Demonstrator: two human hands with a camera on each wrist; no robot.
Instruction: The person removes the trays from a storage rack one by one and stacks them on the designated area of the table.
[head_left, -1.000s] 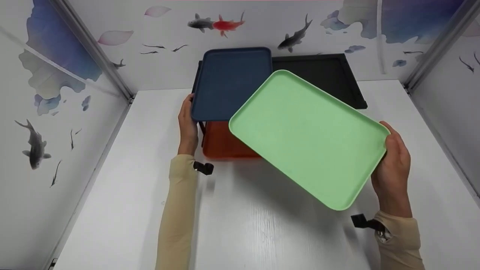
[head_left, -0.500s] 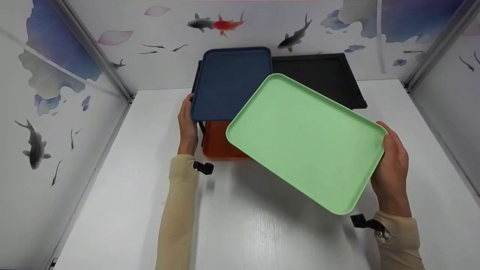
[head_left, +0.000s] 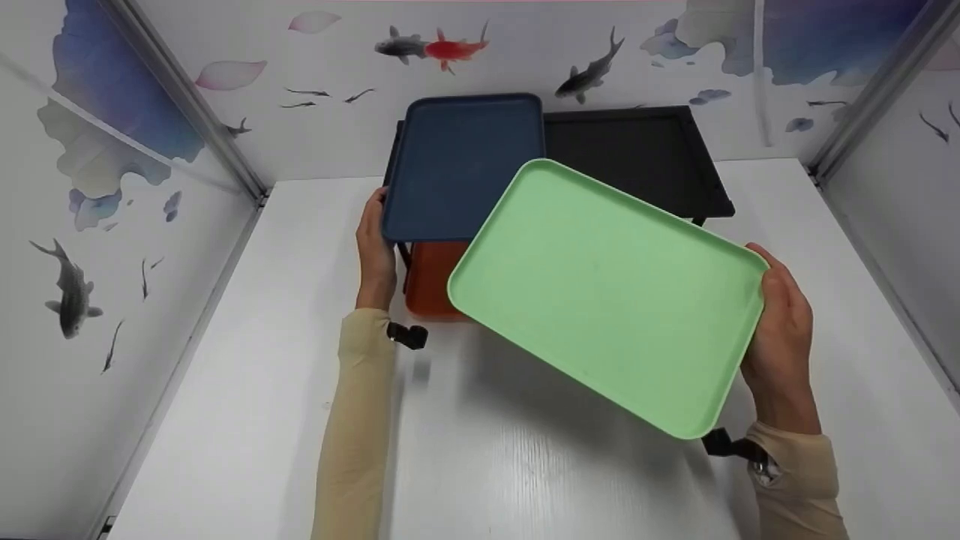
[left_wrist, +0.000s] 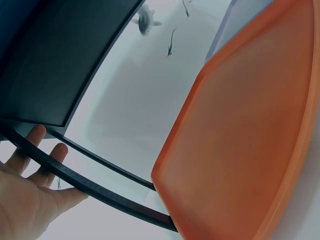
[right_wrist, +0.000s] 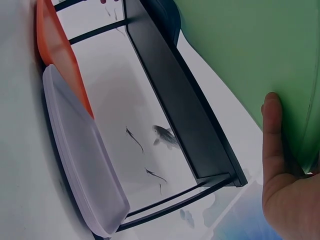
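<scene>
In the head view my right hand (head_left: 780, 337) grips a light green tray (head_left: 607, 300) by its right edge, thumb on the face. The tray hangs tilted in front of a black two-level rack (head_left: 637, 157). On the rack's top level lies a dark blue tray (head_left: 465, 172), at the left. My left hand (head_left: 376, 251) rests against the rack's left side; in the left wrist view its spread fingers (left_wrist: 59, 152) lie along a black side bar. An orange tray (head_left: 435, 277) sits on the lower level, partly hidden by the green one.
A pale lilac tray (right_wrist: 85, 155) lies beside the orange one on the lower level, seen in the right wrist view. White side walls and a back wall with painted fish (head_left: 450, 51) enclose the white tabletop (head_left: 525, 465).
The green tray has come slightly down and to the left with my right hand, covering less of the rack's top level and more of the orange tray. My left hand stays put.
</scene>
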